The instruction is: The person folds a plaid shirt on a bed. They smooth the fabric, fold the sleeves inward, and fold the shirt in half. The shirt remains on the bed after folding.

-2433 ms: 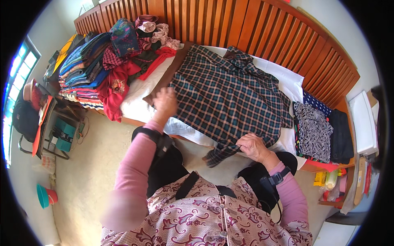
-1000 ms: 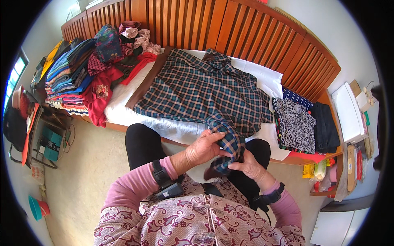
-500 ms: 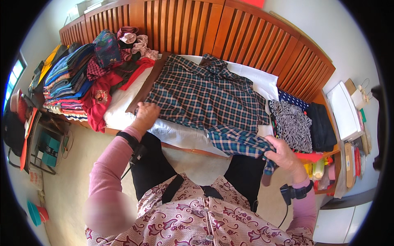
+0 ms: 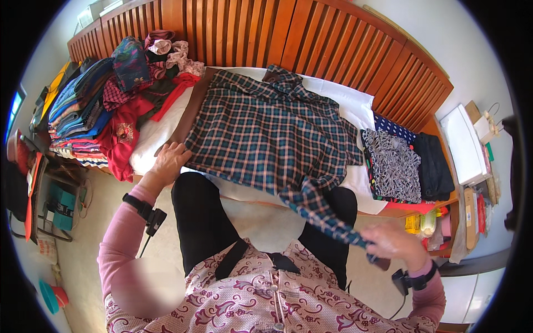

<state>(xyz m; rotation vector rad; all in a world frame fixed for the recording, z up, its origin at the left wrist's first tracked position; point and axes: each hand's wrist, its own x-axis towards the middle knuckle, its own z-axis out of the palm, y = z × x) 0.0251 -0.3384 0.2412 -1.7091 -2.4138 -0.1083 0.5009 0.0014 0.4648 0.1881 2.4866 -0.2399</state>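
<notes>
A dark green and red plaid shirt [image 4: 266, 133] lies spread flat on the white bed sheet [image 4: 350, 100]. My left hand [image 4: 169, 161] rests on the sheet at the shirt's lower left corner, fingers on the hem. My right hand [image 4: 391, 241] is closed on the end of the shirt's sleeve [image 4: 325, 213], which stretches taut from the shirt's right side down over my knees, off the bed's edge.
A heap of mixed coloured clothes [image 4: 111, 94] fills the bed's left end. Folded patterned and dark garments [image 4: 405, 164] lie at the right end. A slatted wooden headboard [image 4: 311, 39] runs behind. A small table with a white box [image 4: 463, 144] stands at right.
Earlier both hands worked the sleeve together near my lap. Since then my left hand has gone to the shirt's lower left corner and my right hand has pulled the sleeve out to the right.
</notes>
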